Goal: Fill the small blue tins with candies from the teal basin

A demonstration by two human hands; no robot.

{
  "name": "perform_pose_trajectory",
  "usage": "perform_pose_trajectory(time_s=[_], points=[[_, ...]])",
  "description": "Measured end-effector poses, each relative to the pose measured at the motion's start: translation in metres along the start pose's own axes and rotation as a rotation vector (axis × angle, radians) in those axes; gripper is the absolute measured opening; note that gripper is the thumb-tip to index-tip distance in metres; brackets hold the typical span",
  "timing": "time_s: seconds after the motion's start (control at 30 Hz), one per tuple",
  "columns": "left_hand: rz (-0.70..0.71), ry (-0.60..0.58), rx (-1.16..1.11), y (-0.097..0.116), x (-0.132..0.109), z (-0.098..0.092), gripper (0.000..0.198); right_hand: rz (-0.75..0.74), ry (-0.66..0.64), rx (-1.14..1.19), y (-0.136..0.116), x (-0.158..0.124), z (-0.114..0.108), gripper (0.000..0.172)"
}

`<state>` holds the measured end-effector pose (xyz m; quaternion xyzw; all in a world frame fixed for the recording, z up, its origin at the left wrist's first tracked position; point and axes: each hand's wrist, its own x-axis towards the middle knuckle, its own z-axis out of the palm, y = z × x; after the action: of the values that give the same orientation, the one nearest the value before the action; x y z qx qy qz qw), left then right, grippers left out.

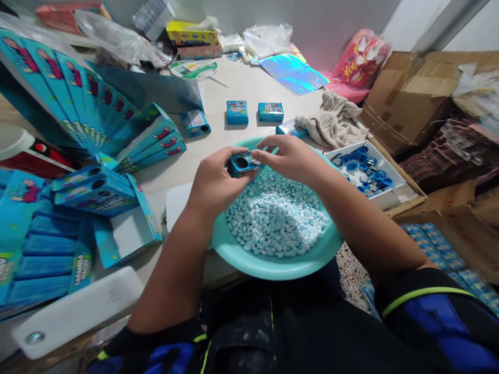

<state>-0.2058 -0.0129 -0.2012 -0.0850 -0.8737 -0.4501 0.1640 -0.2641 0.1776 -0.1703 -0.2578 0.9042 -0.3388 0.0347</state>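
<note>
Over a turquoise basin (273, 271) of small pale blue and white candies (278, 221), I hold a small blue candy box (244, 163) with a dark round hole in its face. My left hand (216, 179) is closed around the box's left end. At its right end my right hand (286, 156) has thumb and fingers bent against the box's upper edge; whether they hold anything else is hidden. Beyond the basin stand similar small boxes, one upright (237, 112), one beside it (271, 111), and one with a hole (195, 123).
Right of the basin, a white tray (397, 193) holds blue round caps (362, 163), near a crumpled grey cloth (331, 119). Blue display cartons (128, 228) and stacked boxes (47, 244) crowd the left. Cardboard cartons (409, 98) stand at right; holographic sheets (294, 72) lie at the back.
</note>
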Motion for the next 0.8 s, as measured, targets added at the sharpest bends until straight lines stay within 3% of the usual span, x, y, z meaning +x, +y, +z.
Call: perform_pose_trajectory(time_s=[0.13,0.3,0.37,0.47,0.6,0.7,0.8], points=[[0.010,0.049,0.007,0.000,0.000,0.000,0.042,0.003,-0.033,0.053,0.006,0.005,0.002,0.024],[-0.029,0.156,-0.037,-0.002,0.002,0.005,0.046,0.084,0.054,0.150,0.018,0.010,0.003,0.047],[-0.036,0.220,-0.074,0.000,0.003,0.003,0.046,0.085,0.037,0.098,0.021,0.009,0.004,0.048],[0.008,0.351,-0.098,0.005,0.002,-0.015,0.046,0.087,-0.124,-0.104,0.020,0.007,0.009,0.040],[0.062,0.517,-0.042,0.002,-0.014,-0.066,0.051,0.016,-0.446,-0.358,0.010,0.002,0.022,0.043],[-0.069,0.464,-0.001,-0.020,-0.031,-0.100,0.050,-0.077,-0.670,-0.460,-0.002,-0.006,0.035,0.047],[-0.211,0.365,-0.073,-0.053,-0.044,-0.112,0.049,-0.192,-0.796,-0.535,-0.015,-0.018,0.049,0.056]])
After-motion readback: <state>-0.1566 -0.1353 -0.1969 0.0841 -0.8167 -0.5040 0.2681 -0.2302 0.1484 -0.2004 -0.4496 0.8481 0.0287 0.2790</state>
